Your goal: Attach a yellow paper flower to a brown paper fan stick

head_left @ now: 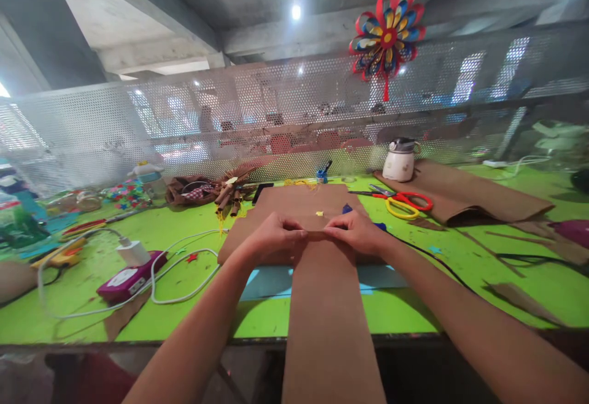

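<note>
A long strip of brown paper (329, 312) runs from the table's front edge toward me and hangs past it. My left hand (278, 232) pinches the far end of the strip at its left corner. At the right corner, my right hand (352, 230) grips the same end between thumb and fingers. Beneath and behind lies a wider sheet of brown paper (304, 198), with a small yellow scrap (319, 213) on it. Light blue paper (267, 284) shows under the brown sheet. A dark blue tool (347, 208), partly hidden, is beside my right hand.
Red and yellow scissors (405, 202) lie right of the sheet, near a white flask (399, 160) and more brown paper (460, 192). At left sit a purple power strip (131, 277), a white cable (179, 298) and rolled brown paper sticks (225, 198). Perforated metal mesh (257, 116) stands behind.
</note>
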The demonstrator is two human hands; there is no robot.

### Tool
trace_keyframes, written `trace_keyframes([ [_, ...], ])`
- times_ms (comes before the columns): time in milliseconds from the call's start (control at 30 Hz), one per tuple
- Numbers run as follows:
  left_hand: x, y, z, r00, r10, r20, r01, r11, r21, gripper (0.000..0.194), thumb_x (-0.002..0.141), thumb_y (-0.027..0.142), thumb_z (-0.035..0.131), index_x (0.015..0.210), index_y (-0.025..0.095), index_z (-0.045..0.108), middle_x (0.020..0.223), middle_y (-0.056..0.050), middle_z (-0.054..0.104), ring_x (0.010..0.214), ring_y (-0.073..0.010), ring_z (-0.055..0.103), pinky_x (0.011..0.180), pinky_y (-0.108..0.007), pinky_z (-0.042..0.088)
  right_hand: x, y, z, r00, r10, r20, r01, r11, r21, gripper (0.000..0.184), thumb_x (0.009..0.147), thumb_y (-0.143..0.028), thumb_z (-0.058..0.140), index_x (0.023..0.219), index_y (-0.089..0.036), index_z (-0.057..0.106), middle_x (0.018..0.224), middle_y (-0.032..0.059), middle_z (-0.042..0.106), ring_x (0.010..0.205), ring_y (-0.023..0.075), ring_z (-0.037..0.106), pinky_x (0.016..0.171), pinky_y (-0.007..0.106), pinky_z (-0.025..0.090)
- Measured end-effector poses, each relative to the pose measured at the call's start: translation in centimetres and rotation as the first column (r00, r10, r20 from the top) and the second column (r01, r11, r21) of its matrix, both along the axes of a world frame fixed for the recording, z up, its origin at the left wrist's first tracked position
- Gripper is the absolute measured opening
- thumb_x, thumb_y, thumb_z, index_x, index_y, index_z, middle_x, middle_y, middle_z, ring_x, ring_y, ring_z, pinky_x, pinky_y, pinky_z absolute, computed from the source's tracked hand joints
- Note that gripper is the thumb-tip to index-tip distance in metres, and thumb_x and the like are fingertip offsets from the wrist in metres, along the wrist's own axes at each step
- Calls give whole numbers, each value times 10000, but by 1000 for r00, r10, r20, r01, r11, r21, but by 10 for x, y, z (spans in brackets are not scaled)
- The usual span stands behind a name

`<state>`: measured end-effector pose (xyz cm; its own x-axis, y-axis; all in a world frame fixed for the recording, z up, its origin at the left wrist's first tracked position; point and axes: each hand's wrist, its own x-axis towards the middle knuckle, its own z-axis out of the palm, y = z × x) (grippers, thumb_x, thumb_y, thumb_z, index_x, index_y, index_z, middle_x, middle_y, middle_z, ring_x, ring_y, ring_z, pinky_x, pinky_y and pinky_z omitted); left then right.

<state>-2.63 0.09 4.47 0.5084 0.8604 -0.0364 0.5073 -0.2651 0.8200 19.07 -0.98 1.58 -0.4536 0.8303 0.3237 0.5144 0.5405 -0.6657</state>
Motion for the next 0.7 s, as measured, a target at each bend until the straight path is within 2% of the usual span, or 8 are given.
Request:
trace_keyframes([
  [133, 0, -1, -2, 996, -52, 68, 61, 989, -132, 405, 754, 501, 528, 722, 108, 623, 594, -10, 532, 546, -110, 453, 499, -222, 339, -4, -2, -3, 997, 72, -25, -70, 996, 47, 301, 839, -338, 465, 775, -125, 668, 713, 31, 634, 669, 132, 523, 610, 230, 383],
  [233, -1, -2, -2, 986, -151, 70, 160, 976, -149, 450, 767, 533, 498, 766, 105, 637, 648, -23, 542, 587, -113, 440, 520, -222, 339, -5, -2, -6, 995, 101, -17, -99, 993, 70, 291, 851, -333, 458, 794, -131, 660, 739, 36, 642, 681, 132, 527, 617, 231, 384],
  [300, -2, -3, -2, 977, -212, 25, 213, 966, -143, 454, 771, 538, 492, 761, 106, 632, 635, -13, 519, 572, -105, 407, 509, -219, 323, -6, -1, -7, 994, 113, 2, -113, 991, 67, 284, 853, -331, 461, 798, -133, 657, 741, 35, 642, 676, 130, 523, 611, 230, 380],
  [400, -2, -4, -2, 969, -242, -43, 235, 963, -133, 466, 782, 547, 467, 732, 106, 609, 598, 9, 464, 542, -92, 356, 493, -217, 298, -6, -2, -8, 992, 121, 21, -122, 991, 52, 287, 854, -334, 461, 791, -130, 653, 723, 31, 631, 659, 123, 509, 600, 228, 372],
  [567, -2, -3, -3, 949, -302, -91, 299, 953, -53, 436, 797, 518, 457, 726, 110, 594, 576, 31, 393, 529, -77, 301, 485, -211, 237, -7, -3, -9, 987, 156, 31, -156, 988, 15, 293, 852, -346, 463, 746, -129, 630, 638, 4, 570, 606, 106, 459, 562, 218, 346],
  [700, 1, -2, -3, 940, -304, -156, 314, 948, 48, 403, 821, 477, 431, 672, 121, 545, 561, 39, 347, 526, -76, 280, 483, -214, 215, -6, -2, -9, 987, 159, 19, -159, 987, 5, 298, 847, -356, 468, 757, -124, 632, 641, 2, 555, 604, 103, 442, 555, 215, 335],
])
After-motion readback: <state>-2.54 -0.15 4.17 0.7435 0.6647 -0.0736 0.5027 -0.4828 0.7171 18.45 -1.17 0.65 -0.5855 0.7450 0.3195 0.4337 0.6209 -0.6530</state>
